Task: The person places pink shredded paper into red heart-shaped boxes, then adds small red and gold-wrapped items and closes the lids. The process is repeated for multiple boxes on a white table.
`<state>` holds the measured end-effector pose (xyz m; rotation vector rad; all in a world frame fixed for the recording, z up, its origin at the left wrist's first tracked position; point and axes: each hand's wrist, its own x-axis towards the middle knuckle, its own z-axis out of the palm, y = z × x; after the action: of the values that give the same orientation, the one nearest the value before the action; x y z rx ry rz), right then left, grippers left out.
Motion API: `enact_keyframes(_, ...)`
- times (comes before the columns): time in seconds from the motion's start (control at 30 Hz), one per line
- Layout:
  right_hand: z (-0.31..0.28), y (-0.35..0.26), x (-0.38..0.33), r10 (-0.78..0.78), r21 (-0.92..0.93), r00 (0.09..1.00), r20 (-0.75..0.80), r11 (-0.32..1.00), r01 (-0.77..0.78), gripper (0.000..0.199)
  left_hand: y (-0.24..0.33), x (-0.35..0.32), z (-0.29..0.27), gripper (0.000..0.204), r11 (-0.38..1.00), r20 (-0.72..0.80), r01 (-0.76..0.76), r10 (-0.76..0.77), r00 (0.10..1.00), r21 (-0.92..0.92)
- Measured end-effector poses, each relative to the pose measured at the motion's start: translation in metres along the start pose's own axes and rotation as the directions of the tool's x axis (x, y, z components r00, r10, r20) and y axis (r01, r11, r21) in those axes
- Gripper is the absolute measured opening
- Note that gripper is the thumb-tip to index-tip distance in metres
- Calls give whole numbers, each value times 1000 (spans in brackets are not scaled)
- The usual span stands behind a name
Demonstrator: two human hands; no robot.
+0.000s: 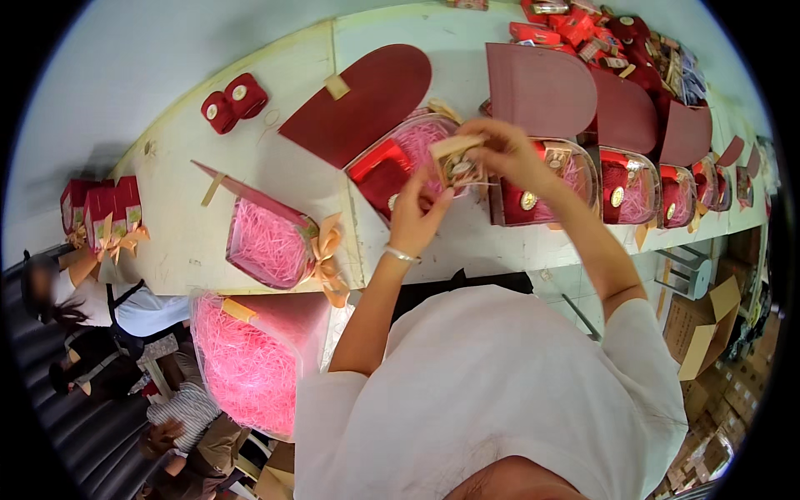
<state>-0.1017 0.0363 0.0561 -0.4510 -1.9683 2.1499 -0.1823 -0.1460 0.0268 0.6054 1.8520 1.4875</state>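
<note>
My right hand (510,154) grips a small gold box (458,162) with a clear window by its right side. My left hand (414,218), with a bracelet at the wrist, pinches the box's lower left edge between thumb and fingers. The box is tilted over an open gift box (358,157) with clear sides, whose dark red arched lid (375,104) lies back on the table. Inside it are pink paper shreds (419,140) and a red packet (379,167). My fingers partly hide its right side.
More filled gift boxes (546,187) stand in a row to the right. At left are a box of pink shreds (271,243), two dark red pouches (233,102) and a big bag of shreds (246,362). Red packets (575,29) lie heaped far right. Other people (154,312) work at left.
</note>
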Motion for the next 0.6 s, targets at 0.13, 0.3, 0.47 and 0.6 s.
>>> enact_keyframes(0.13, 37, 42, 2, 205, 93, 978, -26, 975, -202, 26, -30, -4, -8, 33, 965, -35, 163, -173, 984, -205)
enact_keyframes(0.3, 35, 97, 24, 101, -39, 968, -229, 993, -113, 30, -52, 1, -23, 55, 707, -126, -188, 367, 922, 682)
enact_keyframes(0.47, 38, 136, 61, 145, -139, 958, -247, 973, -183, 31, -72, 2, -36, 74, 452, 53, -153, 227, 973, 879)
enact_keyframes(0.6, 40, 169, 77, 60, -250, 958, -280, 959, -133, 30, -74, 2, -48, 79, 425, 135, -217, 214, 967, 879)
